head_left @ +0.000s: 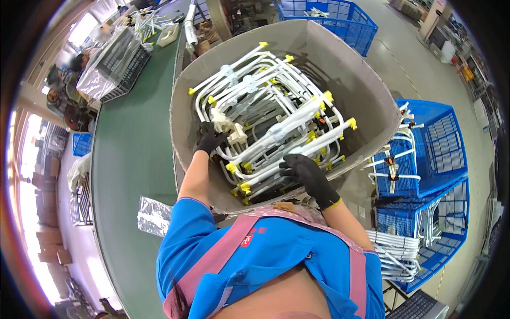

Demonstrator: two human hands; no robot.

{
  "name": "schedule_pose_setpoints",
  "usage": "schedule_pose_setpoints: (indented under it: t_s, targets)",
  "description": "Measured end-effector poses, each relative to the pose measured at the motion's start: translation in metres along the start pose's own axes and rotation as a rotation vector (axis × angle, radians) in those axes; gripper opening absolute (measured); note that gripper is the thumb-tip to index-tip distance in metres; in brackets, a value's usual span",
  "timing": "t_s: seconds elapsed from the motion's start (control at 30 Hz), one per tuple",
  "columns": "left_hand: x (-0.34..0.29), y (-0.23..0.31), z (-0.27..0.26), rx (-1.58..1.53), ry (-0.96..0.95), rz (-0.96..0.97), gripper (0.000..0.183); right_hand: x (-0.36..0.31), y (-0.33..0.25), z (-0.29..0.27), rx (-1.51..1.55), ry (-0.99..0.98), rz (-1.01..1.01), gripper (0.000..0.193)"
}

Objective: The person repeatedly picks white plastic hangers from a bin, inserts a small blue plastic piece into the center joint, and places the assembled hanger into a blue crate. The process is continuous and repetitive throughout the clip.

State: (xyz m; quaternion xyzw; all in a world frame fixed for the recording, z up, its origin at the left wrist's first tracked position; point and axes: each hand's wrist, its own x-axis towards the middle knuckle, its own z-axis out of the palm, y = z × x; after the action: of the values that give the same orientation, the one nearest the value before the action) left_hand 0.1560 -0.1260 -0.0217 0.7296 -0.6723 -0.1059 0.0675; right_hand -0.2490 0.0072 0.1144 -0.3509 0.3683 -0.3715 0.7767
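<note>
Both of my hands wear dark gloves and reach into a large grey cardboard box [366,80]. The box holds several bent white tube frames [297,121] with yellow end caps [245,187], stacked in layers. My left hand [209,139] is closed round the left bend of a tube frame, beside cream plastic fittings [229,126]. At the near side of the stack, my right hand [307,175] has its fingers curled over a white tube. Clear plastic wrap [276,133] covers parts of some tubes. The fingertips of both hands are partly hidden.
A green-topped table [133,138] runs along the left, with a clear plastic bag [154,215] near its edge. A black crate [125,69] stands farther up it, near another person. Blue crates [446,143] with white frames stand right; another blue crate [340,26] is behind.
</note>
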Motion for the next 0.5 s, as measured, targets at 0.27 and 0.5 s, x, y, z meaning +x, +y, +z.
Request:
schedule_pose_setpoints:
  t_s: [0.27,0.5]
  targets:
    - [0.007,-0.014,0.040,-0.173,-0.008,-0.137,0.087,-0.087,-0.021,-0.003,-0.157,0.300,-0.090,0.027]
    - [0.005,0.032,0.005,0.085,0.041,-0.062,0.057,-0.150,-0.003,-0.026,-0.101,0.556,-0.189,0.031]
